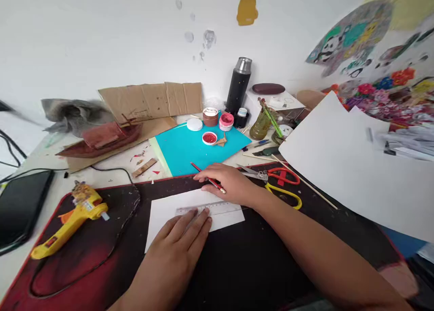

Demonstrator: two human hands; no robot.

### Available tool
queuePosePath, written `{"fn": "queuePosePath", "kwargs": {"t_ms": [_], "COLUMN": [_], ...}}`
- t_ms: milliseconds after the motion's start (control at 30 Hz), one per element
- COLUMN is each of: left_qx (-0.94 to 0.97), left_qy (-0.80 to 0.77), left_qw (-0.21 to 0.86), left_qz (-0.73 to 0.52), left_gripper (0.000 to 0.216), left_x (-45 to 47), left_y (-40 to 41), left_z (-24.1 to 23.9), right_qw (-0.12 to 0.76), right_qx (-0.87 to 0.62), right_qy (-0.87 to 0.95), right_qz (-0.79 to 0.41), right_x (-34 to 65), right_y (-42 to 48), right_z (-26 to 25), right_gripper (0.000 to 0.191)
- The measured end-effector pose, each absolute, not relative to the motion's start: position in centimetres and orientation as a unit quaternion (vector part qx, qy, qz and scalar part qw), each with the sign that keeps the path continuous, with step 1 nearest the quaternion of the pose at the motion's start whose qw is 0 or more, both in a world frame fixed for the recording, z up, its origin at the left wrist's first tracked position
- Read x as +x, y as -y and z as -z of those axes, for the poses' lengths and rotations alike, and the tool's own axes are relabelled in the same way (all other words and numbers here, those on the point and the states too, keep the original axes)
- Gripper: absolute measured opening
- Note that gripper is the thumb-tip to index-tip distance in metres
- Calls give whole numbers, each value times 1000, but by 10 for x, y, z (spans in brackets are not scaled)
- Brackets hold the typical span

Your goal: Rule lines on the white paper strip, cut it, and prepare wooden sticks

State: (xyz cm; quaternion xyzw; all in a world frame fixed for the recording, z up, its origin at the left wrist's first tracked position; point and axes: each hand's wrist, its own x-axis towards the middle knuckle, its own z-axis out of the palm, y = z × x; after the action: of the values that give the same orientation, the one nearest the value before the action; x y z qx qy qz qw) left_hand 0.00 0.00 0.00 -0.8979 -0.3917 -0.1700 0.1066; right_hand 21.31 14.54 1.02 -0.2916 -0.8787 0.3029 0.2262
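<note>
A white sheet of paper [159, 216] lies on the dark mat, with a clear ruler [224, 208] across it. My left hand [181, 243] rests flat on the paper, its stretched fingertips pressing on the ruler's near edge. Above the ruler, my right hand [225, 182] is closed round a red and black pencil [217, 185]. The pencil slants, with one end pointing up to the left and the other down to the right. Just right of that hand lie scissors [261, 175] with red and yellow handles, partly hidden by the wrist.
A yellow glue gun [73, 220] and its cord lie left. Behind are a reddish model boat [101, 137], cardboard [152, 103], turquoise paper [179, 148] with open paint pots [226, 120], and a black flask [239, 85]. Large white sheets [356, 175] and a thin stick [312, 187] are right.
</note>
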Motion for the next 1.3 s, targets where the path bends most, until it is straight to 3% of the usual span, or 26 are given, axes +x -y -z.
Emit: {"fn": "queuePosePath", "kwargs": {"t_ms": [300,600,967,1300], "left_qx": [-911,-888,-912,-896], "left_qy": [377,415,375,406], "left_qw": [118,132,62,84], "left_qz": [118,145,155,160], "left_gripper": [56,40,42,36], "left_x": [-13,-44,-75,-52], "left_y": [7,8,-12,-15], "left_z": [-5,-5,-7,-3], "right_qw": [211,208,203,221], "right_qx": [-270,-271,-276,-273], "right_qy": [900,899,895,903], "right_qz": [-272,-273,-286,-248], "right_x": [212,212,212,210], "right_y": [-144,-143,-144,-140], "right_z": [-8,-7,-9,-10], "right_gripper": [28,31,33,22]}}
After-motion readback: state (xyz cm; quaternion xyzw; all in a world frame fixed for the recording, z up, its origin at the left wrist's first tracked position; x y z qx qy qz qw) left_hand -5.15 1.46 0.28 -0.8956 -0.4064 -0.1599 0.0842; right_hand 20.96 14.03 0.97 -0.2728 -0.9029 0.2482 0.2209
